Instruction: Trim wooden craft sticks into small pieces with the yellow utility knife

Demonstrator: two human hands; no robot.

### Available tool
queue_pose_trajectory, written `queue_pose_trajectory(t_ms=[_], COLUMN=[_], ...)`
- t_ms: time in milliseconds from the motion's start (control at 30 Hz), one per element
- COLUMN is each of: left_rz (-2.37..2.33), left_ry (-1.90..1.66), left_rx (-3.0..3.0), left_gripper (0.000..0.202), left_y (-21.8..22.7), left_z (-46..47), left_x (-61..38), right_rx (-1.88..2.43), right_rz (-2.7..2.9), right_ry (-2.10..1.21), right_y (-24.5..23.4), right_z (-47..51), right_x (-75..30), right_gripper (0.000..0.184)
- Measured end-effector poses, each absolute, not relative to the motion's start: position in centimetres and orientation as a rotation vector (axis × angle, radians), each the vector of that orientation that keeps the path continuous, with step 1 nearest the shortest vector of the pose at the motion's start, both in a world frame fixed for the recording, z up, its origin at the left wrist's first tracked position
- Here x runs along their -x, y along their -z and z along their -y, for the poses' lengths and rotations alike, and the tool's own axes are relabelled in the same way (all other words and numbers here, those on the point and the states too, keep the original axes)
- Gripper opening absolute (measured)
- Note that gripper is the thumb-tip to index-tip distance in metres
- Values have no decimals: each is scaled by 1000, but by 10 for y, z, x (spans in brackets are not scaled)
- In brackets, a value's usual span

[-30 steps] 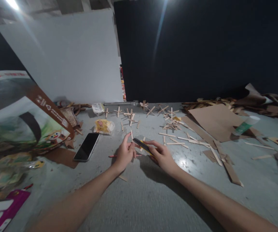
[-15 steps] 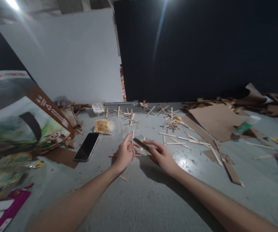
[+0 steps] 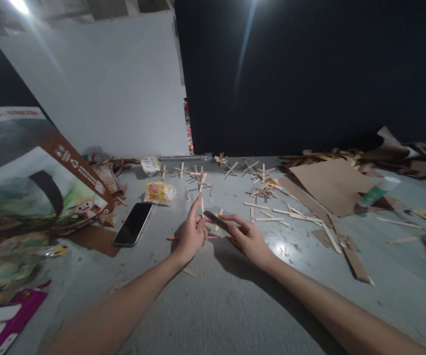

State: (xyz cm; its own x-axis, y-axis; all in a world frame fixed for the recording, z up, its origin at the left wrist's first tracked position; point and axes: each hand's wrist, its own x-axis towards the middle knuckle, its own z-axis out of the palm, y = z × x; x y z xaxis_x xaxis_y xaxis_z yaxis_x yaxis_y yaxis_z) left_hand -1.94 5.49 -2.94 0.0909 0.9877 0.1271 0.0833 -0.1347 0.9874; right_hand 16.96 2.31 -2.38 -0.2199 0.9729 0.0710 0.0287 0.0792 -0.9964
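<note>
Both hands barely moved: right hand (image 3: 248, 237) still grips black-yellow cutter (image 3: 218, 223); left hand (image 3: 191, 231) pinches stick (image 3: 202, 205).

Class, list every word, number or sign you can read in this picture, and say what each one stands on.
No text can be quoted as it reads.
Brown strip of the printed box: white recycling-type triangle signs and small print, too small to read.
Red marks along that box's top edge: blurred.
White packet and yellow packet: print unreadable.
Phone: screen dark, no text.
Black and yellow tool in the right hand: no legible marking.
</note>
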Motion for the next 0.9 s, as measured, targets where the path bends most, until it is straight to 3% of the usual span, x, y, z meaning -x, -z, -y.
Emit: queue_pose_trajectory(t_ms=[233,900], left_rz=[-1142,-1145], left_ry=[-1180,-1213], left_rx=[-1446,-1432], left_gripper=[56,61], left_y=[32,28], left_z=[-57,-53], left_x=[20,19], right_rx=[1054,1065], right_rz=[1430,1462], right_ry=[-1303,-1306], right_y=[23,25], right_z=[-23,-25], right_x=[-170,-170], right_gripper=[66,62])
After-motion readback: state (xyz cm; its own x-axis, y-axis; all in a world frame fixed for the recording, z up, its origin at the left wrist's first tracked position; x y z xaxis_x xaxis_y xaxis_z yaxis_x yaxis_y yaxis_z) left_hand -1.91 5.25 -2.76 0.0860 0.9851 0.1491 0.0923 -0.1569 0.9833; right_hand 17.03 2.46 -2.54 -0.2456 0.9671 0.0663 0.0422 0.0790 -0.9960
